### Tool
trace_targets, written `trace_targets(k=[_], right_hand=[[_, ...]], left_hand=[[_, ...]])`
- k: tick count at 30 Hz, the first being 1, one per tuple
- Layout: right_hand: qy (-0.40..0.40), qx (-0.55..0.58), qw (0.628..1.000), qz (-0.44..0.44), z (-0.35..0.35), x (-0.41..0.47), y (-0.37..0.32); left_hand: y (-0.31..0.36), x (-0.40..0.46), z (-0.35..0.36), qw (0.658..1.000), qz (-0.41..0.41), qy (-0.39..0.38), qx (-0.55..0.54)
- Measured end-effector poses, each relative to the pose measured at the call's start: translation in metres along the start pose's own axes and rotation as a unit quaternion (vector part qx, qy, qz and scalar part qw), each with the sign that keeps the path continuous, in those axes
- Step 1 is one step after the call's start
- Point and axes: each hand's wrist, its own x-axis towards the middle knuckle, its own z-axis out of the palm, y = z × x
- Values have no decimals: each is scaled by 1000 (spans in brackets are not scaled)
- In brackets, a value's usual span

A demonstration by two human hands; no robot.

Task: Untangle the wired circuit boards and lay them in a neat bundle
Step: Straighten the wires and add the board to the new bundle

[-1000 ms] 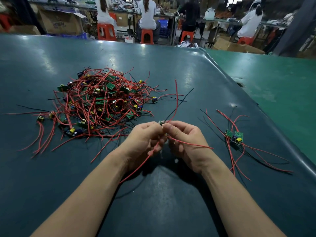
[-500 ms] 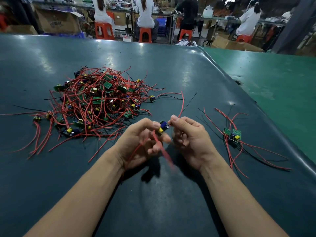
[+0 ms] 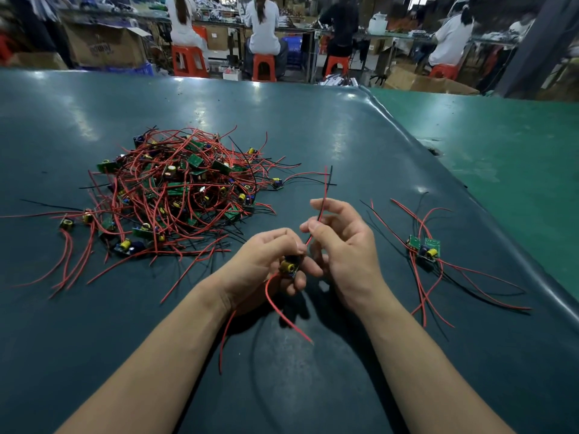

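A tangled heap of small green circuit boards with red and black wires (image 3: 178, 192) lies on the dark table, left of centre. My left hand (image 3: 266, 261) grips one small board with a yellow coil (image 3: 289, 267); two of its red wires hang down toward me. My right hand (image 3: 341, 245) pinches that board's upper red and black wires (image 3: 326, 189), which stand up from between thumb and forefinger. To the right lies a small laid-out bundle of boards (image 3: 424, 247), their wires spread toward the table's edge.
The dark green table (image 3: 313, 126) ends at a rounded right edge, with a lighter green surface (image 3: 507, 158) beyond. Several people sit on orange stools (image 3: 189, 59) at benches in the background, among cardboard boxes (image 3: 106, 45).
The board has dropped lower into my left hand. My right hand has slid up along the wires and now holds them upright. The lower red wires swung down toward me.
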Motion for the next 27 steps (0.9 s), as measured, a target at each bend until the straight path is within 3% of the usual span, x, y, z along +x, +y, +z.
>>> trace_targets(k=[13,20,27], right_hand=[[21,9,999,-34,-4,5,3],[86,16,995,-38,-5,10,1],[113,160,980,40,-6,14,3]], left_hand=[[0,1,-7,998,-14,-57,-24],[1,-1,-7,995,-21,-92,-7],[0,1,-5,996,-20,-87,-14]])
